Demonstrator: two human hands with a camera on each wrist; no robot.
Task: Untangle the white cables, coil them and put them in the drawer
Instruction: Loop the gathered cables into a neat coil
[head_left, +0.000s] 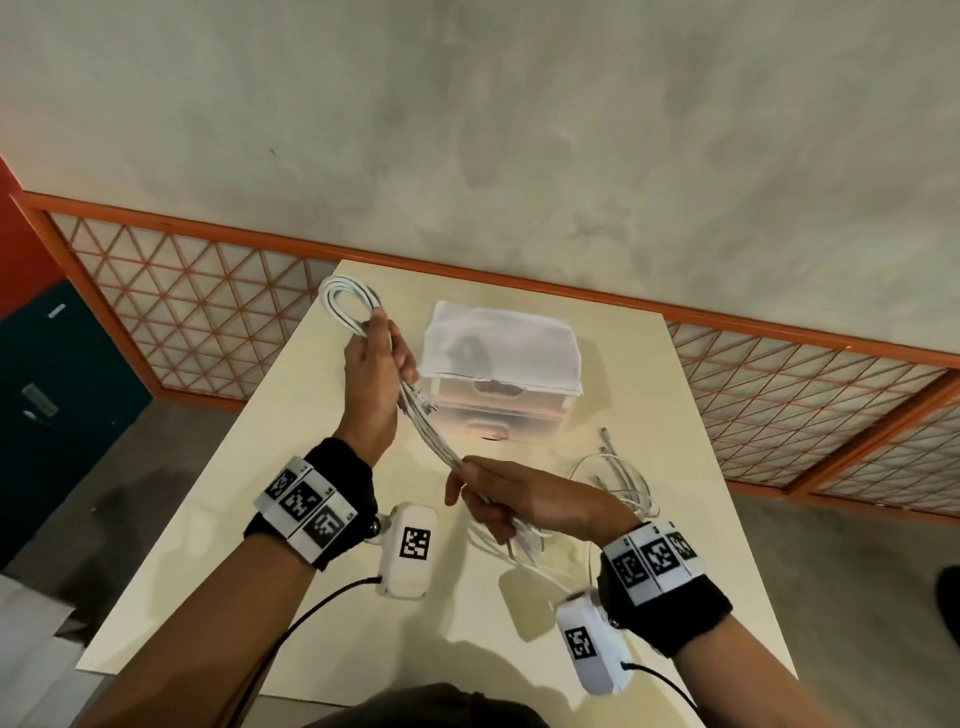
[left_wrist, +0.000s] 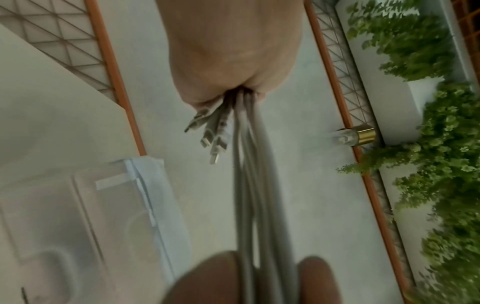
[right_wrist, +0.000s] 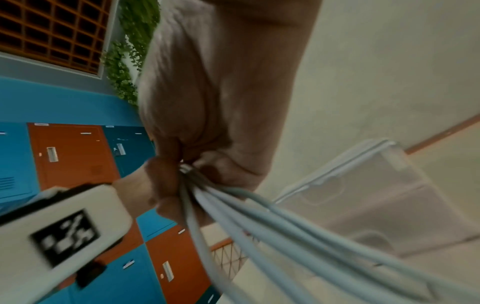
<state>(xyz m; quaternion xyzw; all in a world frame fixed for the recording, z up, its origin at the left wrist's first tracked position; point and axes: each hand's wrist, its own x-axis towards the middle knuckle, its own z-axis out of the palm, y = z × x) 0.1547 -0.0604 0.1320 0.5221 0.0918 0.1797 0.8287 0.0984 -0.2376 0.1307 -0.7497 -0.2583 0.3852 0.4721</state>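
A bundle of white cables (head_left: 428, 431) hangs stretched between my two hands above the cream table (head_left: 291, 467). My left hand (head_left: 376, 364) grips its upper part, and a coiled loop (head_left: 345, 301) sticks out above the fist. Several plug ends (left_wrist: 215, 135) poke out below my left hand (left_wrist: 233, 61). Nearer to me, my right hand (head_left: 493, 499) grips the lower part, with short tails hanging under it. In the right wrist view my right hand (right_wrist: 221, 102) is closed round the cables (right_wrist: 259, 226). The translucent drawer unit (head_left: 498, 405) stands behind the hands, its drawer fronts closed.
A white cloth (head_left: 498, 338) lies on top of the drawer unit. More loose white cables (head_left: 623, 480) lie on the table right of my right hand. An orange lattice railing (head_left: 182, 312) runs behind the table, with a dark locker (head_left: 52, 389) at left.
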